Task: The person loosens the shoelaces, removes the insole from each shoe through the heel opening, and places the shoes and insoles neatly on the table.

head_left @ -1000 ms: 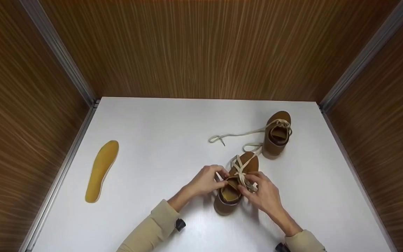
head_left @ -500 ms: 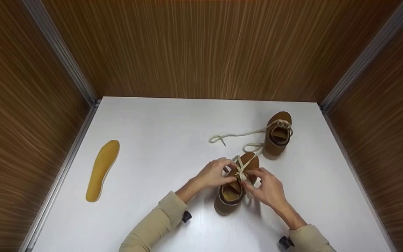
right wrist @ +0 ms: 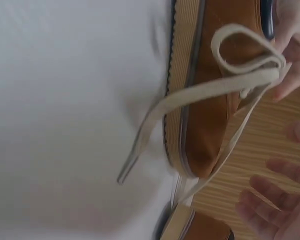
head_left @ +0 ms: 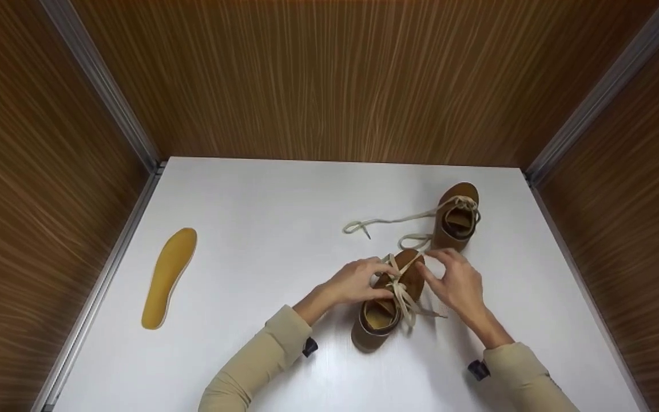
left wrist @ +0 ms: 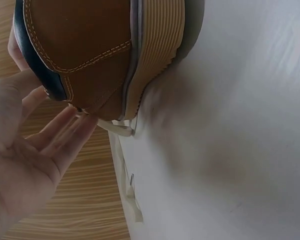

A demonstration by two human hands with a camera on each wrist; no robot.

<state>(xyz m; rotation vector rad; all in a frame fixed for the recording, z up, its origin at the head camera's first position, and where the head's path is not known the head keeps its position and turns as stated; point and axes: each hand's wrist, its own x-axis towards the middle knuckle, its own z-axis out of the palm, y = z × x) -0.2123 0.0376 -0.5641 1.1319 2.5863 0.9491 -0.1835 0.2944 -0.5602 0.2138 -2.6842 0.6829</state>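
A brown shoe (head_left: 368, 340) stands on the white table with its toe pointing away. Its cream shoelace (head_left: 405, 297) is knotted over the tongue. A loop and a loose end hang down the right side; the right wrist view shows that free end (right wrist: 205, 91) close up. With thumb and fingers at the knot, my left hand (head_left: 355, 282) pinches the lace, though the knot partly hides the fingertips. My right hand (head_left: 461, 286) is beside the toe, fingers spread and holding nothing, near a lace strand running over the toe.
A second brown shoe (head_left: 443, 226) stands farther back on the right, and its long lace (head_left: 389, 220) trails left across the table. A yellow insole (head_left: 168, 277) lies at the far left. Wood-grain panels (head_left: 329, 80) enclose the table at the back and sides.
My right hand has let go of the lace at the knot and moved up and right beside the toe. My left hand has shifted from the shoe's collar to the knot.
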